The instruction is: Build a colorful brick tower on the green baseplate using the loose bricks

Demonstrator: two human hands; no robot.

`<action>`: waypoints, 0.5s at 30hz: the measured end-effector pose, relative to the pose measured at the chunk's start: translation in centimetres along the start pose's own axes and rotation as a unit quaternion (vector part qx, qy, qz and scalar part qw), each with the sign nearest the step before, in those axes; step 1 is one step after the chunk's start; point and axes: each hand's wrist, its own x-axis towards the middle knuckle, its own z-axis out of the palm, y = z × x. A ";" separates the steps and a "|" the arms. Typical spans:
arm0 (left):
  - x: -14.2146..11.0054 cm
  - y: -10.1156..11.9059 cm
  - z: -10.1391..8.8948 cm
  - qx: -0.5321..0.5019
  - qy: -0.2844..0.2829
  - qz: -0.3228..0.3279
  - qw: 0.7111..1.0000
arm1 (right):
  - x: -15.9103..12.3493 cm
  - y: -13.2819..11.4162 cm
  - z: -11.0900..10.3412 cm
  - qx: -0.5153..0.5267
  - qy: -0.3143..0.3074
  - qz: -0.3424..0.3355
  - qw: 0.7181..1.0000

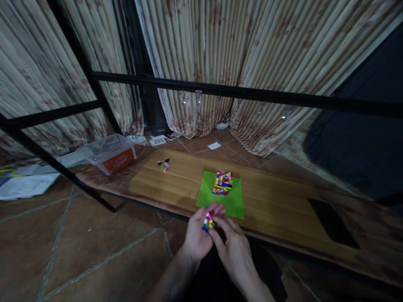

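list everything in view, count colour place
long wooden board: one, light brown, centre
square studded plastic baseplate: one, green, on board
plastic-brick block: one, multicoloured, on baseplate
loose plastic bricks: several, multicoloured, in left grip
small loose pieces: several, pink, green, dark, board's left end
flat rectangular slab: one, black, board's right end
rectangular plastic box: one, clear, orange label, left of board
barred frame: one, black, behind and left of board
patterned curtains: several panels, cream and reddish, behind
papers: several, mostly white, floor behind board
bulky item, unclear: one, dark, upper right
tiled floor: one, brown, below
left grip: one, bare, palm up
right grip: one, bare, fingers at bricks
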 end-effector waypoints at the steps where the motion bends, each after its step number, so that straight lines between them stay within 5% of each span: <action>1: -0.2 -0.4 0.0 0.004 0.000 -0.004 1.000 | -0.5 -0.2 0.0 -0.016 -0.005 0.001 1.000; 15: -1.5 -3.9 1.2 -0.027 0.023 -0.003 0.999 | -1.4 -0.4 -1.5 -0.080 0.029 -0.013 0.996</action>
